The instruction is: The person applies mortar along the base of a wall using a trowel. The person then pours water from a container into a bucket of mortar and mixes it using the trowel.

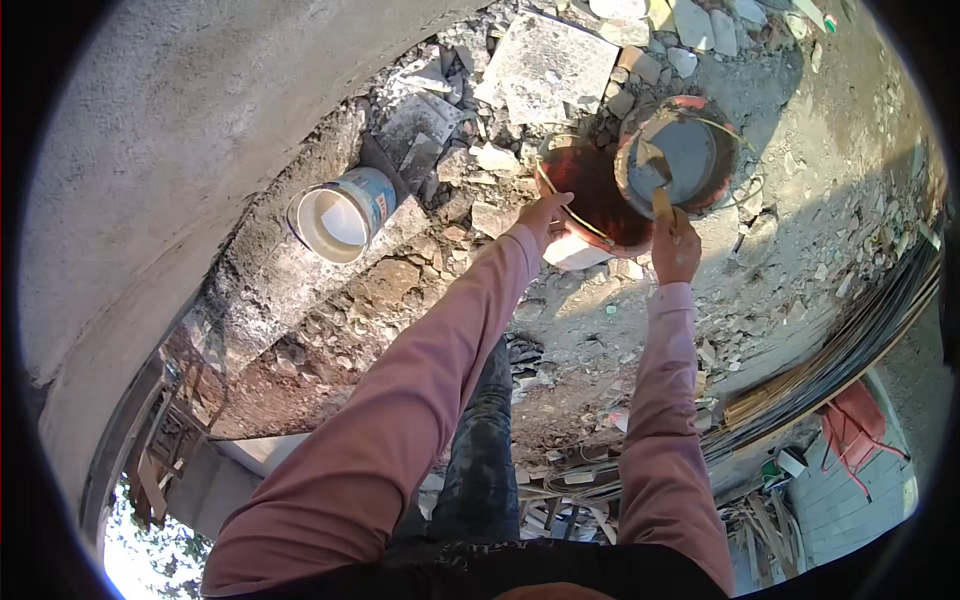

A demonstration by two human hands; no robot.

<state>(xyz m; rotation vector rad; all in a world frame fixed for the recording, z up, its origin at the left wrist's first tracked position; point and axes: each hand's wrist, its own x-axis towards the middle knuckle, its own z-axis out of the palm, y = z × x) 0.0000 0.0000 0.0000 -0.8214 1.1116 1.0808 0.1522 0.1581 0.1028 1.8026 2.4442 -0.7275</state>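
While a rough, pale wall [210, 120] rises along my left, a whitish bucket with a blue-patterned side [374, 195] stands near its foot on a dusty grey ledge [255, 275], well apart from my hands. Broken stone and rubble [395, 290] spread from there toward the middle, and beyond my reach a pale, squarish slab [550, 65] lies on top of them. My left arm stretches forward in a pink sleeve, and my left hand [543, 220] is closed over the near left rim of a dark red bucket [585, 180], with my thumb along the edge. Just beside it, to the right, sits a second bucket with a smeared reddish rim [725, 150], holding a smooth grey mix [692, 165]. My right hand [676, 248] is wrapped around the yellowish handle of a trowel [653, 165], whose blade is over the left part of that second bucket; I cannot tell whether it touches the mix. Farther right, a long bundle of thin rods [850, 335] curves across the ground, and past it lies something red [855, 430].
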